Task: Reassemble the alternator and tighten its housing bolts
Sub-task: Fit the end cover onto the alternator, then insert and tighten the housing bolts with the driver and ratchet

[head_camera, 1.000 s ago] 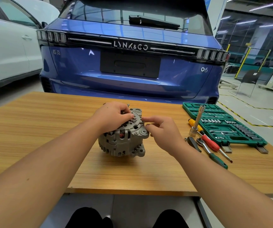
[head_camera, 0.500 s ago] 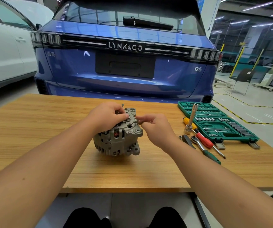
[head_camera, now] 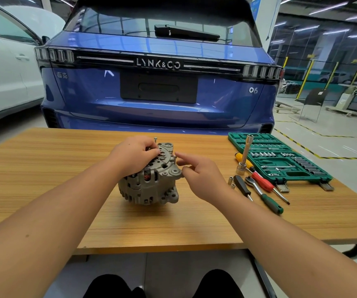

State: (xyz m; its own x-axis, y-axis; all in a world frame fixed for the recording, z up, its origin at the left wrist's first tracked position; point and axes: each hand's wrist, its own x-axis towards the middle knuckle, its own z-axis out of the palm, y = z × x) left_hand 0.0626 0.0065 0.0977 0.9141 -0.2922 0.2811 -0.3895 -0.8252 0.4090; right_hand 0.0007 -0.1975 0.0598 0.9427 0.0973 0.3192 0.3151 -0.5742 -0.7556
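The grey alternator [head_camera: 149, 186] sits tilted on the wooden table [head_camera: 44, 168], its rear housing face turned up and away from me. My left hand [head_camera: 134, 155] lies over its top with curled fingers and grips the housing. One bolt [head_camera: 155, 139] sticks up just behind that hand's fingers. A second bolt [head_camera: 175, 158] stands in the housing's right rim. My right hand [head_camera: 201, 175] hovers beside it, index finger stretched out with its tip right by the bolt head and the thumb apart below it.
Right of the alternator lie two small sockets [head_camera: 231, 182], a black-handled driver [head_camera: 242, 187], a green-handled ratchet [head_camera: 263, 196], a red screwdriver [head_camera: 263, 181] and an upright socket extension [head_camera: 245, 155]. An open green socket case [head_camera: 280, 160] lies at the table's right. A blue car [head_camera: 158, 93] stands behind.
My right hand's thumb and index finger pinched the bolt on the right rim before; now they have spread apart beside it. The left hand stays on the alternator.
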